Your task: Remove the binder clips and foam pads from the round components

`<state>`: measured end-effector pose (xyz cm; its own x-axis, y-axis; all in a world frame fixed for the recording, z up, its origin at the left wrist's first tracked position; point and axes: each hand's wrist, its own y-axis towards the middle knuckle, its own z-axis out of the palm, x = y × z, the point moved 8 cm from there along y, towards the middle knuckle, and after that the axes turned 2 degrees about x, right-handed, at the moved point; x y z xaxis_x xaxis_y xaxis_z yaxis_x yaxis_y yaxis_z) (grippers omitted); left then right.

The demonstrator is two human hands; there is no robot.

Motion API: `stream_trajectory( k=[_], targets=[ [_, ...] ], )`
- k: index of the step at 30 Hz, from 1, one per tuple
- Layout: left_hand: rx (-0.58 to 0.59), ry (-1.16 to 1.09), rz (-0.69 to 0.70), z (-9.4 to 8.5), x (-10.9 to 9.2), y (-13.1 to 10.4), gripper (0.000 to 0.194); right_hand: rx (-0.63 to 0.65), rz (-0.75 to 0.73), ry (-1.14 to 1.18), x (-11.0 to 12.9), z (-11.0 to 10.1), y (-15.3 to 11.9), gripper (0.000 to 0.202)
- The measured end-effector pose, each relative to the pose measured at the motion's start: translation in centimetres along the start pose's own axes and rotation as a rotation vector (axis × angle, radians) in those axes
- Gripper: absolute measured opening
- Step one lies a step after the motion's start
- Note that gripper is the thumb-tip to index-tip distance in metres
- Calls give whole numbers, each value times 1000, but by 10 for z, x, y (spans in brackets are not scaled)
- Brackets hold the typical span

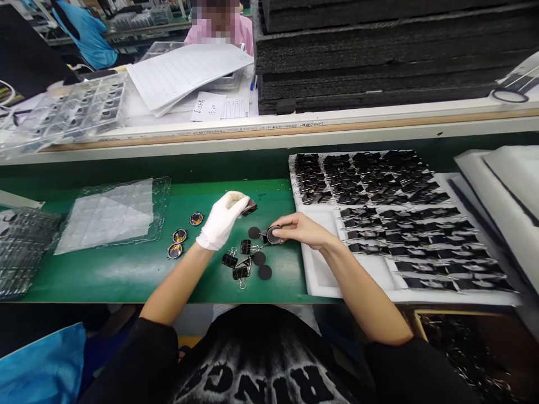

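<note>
While left hand (222, 219) pinches half-hidden dark piece (250, 208) | right hand (306, 230) clamps round part (272, 237), fingertip-covered in places

Green workbench (126, 275) before a raised white-edged shelf (210, 141), another bench (141, 29) farther back.

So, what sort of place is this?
Most likely a factory assembly workshop: black binder clips and small round parts lie on the green worktop, stacked clear plastic trays stand at its left, and a person in blue is in the background.
</note>
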<state>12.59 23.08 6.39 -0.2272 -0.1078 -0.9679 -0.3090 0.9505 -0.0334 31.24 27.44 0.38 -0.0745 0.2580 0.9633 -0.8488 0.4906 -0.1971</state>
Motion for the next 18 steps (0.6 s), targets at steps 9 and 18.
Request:
stream_trajectory(
  k=[9, 18],
  targets=[
    [271, 709, 179, 28, -25, -13, 46, -130, -187, 143, 13, 0, 2, 34],
    [387, 1048, 246, 36, -20, -21, 54, -30, -123, 64, 6, 2, 1, 31]
  ],
)
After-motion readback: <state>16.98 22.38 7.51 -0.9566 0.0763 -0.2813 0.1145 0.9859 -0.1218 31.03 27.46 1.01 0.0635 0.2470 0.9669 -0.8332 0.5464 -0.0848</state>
